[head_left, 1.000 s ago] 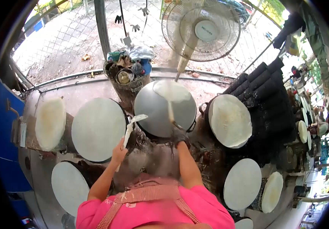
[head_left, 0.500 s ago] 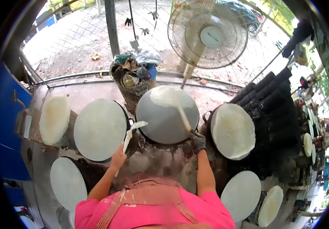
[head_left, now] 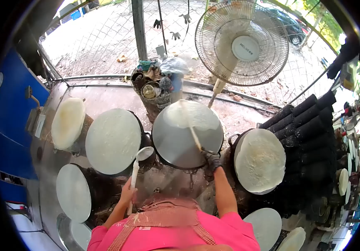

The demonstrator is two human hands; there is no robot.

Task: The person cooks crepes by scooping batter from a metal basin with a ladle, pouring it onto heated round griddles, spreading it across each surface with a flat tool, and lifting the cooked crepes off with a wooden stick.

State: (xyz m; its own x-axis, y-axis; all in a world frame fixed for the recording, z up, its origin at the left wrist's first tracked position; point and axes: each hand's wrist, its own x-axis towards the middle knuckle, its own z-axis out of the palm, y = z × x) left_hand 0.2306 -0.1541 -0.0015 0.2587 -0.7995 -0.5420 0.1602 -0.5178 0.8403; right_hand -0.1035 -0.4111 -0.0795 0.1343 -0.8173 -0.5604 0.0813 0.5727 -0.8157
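Note:
My left hand is closed round the pale handle of a ladle. The ladle's bowl is over a small dark pot between two griddles. In my right hand, which wears a dark glove, is a wooden spreader. The spreader reaches across the round grey griddle in front of me. Its far end lies in a layer of white batter covering the griddle's far part; the exact shape of that end is unclear.
Batter-covered griddles stand at the left and right. A pale round sheet lies farther left. Behind the middle griddle are a cluttered stump and a large fan. Black corrugated panels lean at the right.
The spreader's far end has swung left and away from me, and the batter now reaches farther right. My left hand has brought the ladle's bowl over the small pot. The view has shifted.

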